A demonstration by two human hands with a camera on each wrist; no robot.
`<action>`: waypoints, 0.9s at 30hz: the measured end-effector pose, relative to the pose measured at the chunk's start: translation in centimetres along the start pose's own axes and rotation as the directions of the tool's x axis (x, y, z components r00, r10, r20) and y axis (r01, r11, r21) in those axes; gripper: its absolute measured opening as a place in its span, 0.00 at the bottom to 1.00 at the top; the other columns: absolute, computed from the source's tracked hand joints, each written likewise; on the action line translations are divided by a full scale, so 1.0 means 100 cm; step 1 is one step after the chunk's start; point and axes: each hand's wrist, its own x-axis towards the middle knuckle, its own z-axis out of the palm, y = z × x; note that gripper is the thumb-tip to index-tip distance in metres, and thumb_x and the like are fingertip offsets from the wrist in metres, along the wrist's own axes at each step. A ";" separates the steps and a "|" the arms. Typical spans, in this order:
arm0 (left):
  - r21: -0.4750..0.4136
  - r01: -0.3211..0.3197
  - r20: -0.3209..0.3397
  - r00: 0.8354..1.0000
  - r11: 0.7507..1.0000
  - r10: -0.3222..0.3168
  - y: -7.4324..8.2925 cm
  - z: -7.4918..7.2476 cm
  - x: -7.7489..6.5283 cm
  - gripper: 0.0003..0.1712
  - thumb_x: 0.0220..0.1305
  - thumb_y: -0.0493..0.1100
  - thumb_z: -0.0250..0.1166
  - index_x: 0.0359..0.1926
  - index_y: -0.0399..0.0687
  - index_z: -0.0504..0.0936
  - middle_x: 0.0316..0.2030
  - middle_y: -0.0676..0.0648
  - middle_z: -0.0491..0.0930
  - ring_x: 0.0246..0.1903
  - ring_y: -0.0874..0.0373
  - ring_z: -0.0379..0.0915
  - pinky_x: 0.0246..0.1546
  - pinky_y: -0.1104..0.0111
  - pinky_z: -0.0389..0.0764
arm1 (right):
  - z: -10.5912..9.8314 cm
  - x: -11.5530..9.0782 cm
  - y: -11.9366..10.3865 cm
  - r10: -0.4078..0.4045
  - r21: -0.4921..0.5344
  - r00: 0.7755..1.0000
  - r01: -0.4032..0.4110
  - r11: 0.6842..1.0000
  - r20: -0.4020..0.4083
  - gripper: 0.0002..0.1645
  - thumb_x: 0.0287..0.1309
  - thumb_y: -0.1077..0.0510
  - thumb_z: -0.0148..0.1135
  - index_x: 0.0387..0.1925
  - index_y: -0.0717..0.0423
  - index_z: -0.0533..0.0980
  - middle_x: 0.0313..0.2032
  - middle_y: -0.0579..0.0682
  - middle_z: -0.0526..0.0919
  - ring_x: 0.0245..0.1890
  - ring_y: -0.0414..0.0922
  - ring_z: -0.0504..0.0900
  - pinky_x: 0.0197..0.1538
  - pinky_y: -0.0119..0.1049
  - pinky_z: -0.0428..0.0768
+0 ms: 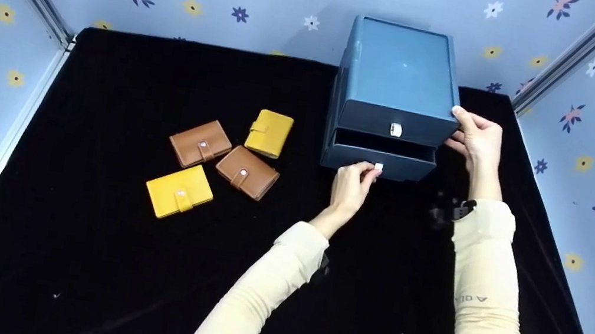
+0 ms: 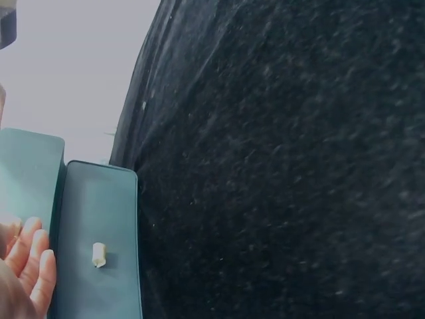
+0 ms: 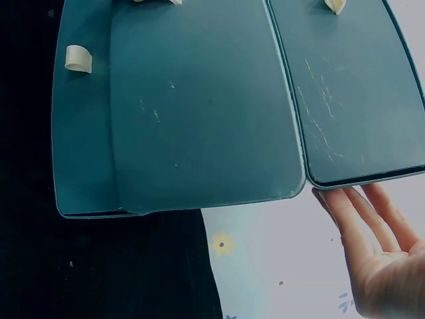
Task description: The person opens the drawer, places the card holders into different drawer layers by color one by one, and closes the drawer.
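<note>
A dark blue two-drawer box [image 1: 403, 67] stands at the back right of the black cloth. Its lower drawer [image 1: 344, 153] is pulled partly out, with a dark gap showing above its front; the upper drawer [image 1: 365, 117] is in. My left hand [image 1: 350, 190] pinches the small white tab [image 1: 378, 167] on the lower drawer between thumb and fingertips. At the box's right side my right hand [image 1: 480, 139] braces the upper front corner, thumb at the top edge. Straight fingers [image 3: 358, 222] press along that side in the right wrist view.
Two brown wallets [image 1: 201, 143] [image 1: 247, 172] and two yellow wallets [image 1: 269, 133] [image 1: 179, 191] with snap straps lie on the cloth left of the box. Flowered blue panels [image 1: 276, 2] wall in the back and both sides. A second white tab [image 1: 396, 129] sits on the upper drawer.
</note>
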 end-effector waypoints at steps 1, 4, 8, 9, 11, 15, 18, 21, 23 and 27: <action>-0.009 -0.005 -0.004 1.000 1.000 0.005 0.000 0.000 -0.002 0.09 0.56 0.43 0.61 0.29 0.43 0.83 0.20 0.54 0.80 0.21 0.67 0.75 0.26 0.78 0.72 | 0.000 0.000 0.000 0.002 -0.001 1.000 -0.002 1.000 -0.003 0.13 0.39 0.57 0.71 0.28 0.59 0.79 0.22 0.51 0.81 0.21 0.45 0.81 0.24 0.35 0.78; -0.032 -0.024 -0.008 1.000 0.999 0.024 0.000 -0.003 -0.007 0.08 0.56 0.43 0.62 0.29 0.43 0.84 0.21 0.54 0.81 0.22 0.67 0.75 0.27 0.78 0.73 | 0.000 0.000 0.000 0.008 -0.004 1.000 -0.009 1.000 -0.007 0.13 0.38 0.57 0.72 0.28 0.59 0.79 0.21 0.52 0.81 0.21 0.45 0.81 0.24 0.35 0.78; -0.040 -0.057 -0.005 0.998 0.998 0.057 -0.001 -0.006 -0.014 0.08 0.56 0.43 0.62 0.29 0.43 0.84 0.22 0.54 0.81 0.23 0.68 0.76 0.29 0.74 0.75 | 0.000 0.000 0.001 0.005 -0.014 1.000 -0.005 1.000 -0.004 0.13 0.38 0.56 0.71 0.27 0.59 0.79 0.21 0.51 0.81 0.20 0.44 0.81 0.24 0.35 0.78; -0.042 -0.066 -0.004 0.998 0.997 0.066 -0.001 -0.007 -0.016 0.08 0.55 0.43 0.62 0.29 0.43 0.84 0.22 0.54 0.81 0.23 0.67 0.76 0.29 0.72 0.75 | 0.000 0.000 0.001 0.004 -0.015 1.000 -0.004 1.000 -0.003 0.13 0.39 0.56 0.71 0.27 0.58 0.79 0.21 0.51 0.81 0.20 0.44 0.81 0.24 0.35 0.78; -0.048 -0.082 0.000 0.997 0.995 0.082 -0.001 -0.009 -0.019 0.08 0.55 0.43 0.62 0.29 0.43 0.85 0.23 0.53 0.82 0.24 0.67 0.76 0.29 0.70 0.76 | 0.000 0.000 0.001 0.003 -0.012 1.000 -0.003 1.000 0.001 0.12 0.39 0.56 0.71 0.27 0.58 0.79 0.21 0.51 0.81 0.20 0.44 0.81 0.23 0.35 0.78; -0.084 -0.092 0.012 0.996 0.992 0.094 0.000 -0.013 -0.026 0.08 0.55 0.42 0.63 0.29 0.43 0.85 0.24 0.52 0.82 0.25 0.67 0.76 0.29 0.69 0.76 | 0.000 0.000 0.001 0.003 -0.012 1.000 -0.002 1.000 0.004 0.12 0.39 0.56 0.71 0.27 0.58 0.79 0.21 0.50 0.81 0.20 0.44 0.81 0.23 0.34 0.78; -0.101 -0.090 0.019 0.996 0.991 0.092 0.002 -0.017 -0.032 0.07 0.54 0.42 0.63 0.29 0.44 0.85 0.25 0.52 0.82 0.24 0.68 0.76 0.28 0.71 0.76 | 0.000 -0.001 0.000 0.002 -0.015 1.000 -0.002 1.000 0.006 0.12 0.39 0.56 0.71 0.27 0.58 0.79 0.21 0.50 0.81 0.20 0.44 0.81 0.23 0.34 0.78; -0.109 -0.090 0.028 0.995 0.990 0.094 0.003 -0.020 -0.037 0.07 0.54 0.42 0.64 0.29 0.44 0.86 0.26 0.51 0.82 0.24 0.68 0.75 0.27 0.73 0.76 | 0.000 -0.001 0.000 0.002 -0.019 1.000 -0.002 1.000 0.006 0.12 0.39 0.56 0.71 0.27 0.58 0.79 0.21 0.50 0.81 0.20 0.44 0.81 0.23 0.34 0.78; -0.105 -0.096 0.037 0.994 0.990 0.100 0.003 -0.021 -0.040 0.07 0.54 0.43 0.63 0.29 0.45 0.86 0.27 0.52 0.82 0.23 0.69 0.74 0.27 0.74 0.75 | 0.000 -0.001 0.000 0.000 -0.018 1.000 0.000 1.000 0.006 0.12 0.39 0.56 0.71 0.27 0.58 0.78 0.21 0.50 0.81 0.20 0.44 0.81 0.23 0.34 0.78; -0.083 -0.127 0.047 0.990 0.988 0.131 0.005 -0.024 -0.045 0.08 0.54 0.44 0.63 0.29 0.47 0.86 0.28 0.53 0.82 0.25 0.69 0.75 0.28 0.76 0.75 | 0.000 0.000 0.000 -0.001 -0.016 1.000 0.001 1.000 0.010 0.12 0.39 0.57 0.71 0.27 0.59 0.78 0.21 0.50 0.81 0.20 0.44 0.81 0.23 0.34 0.78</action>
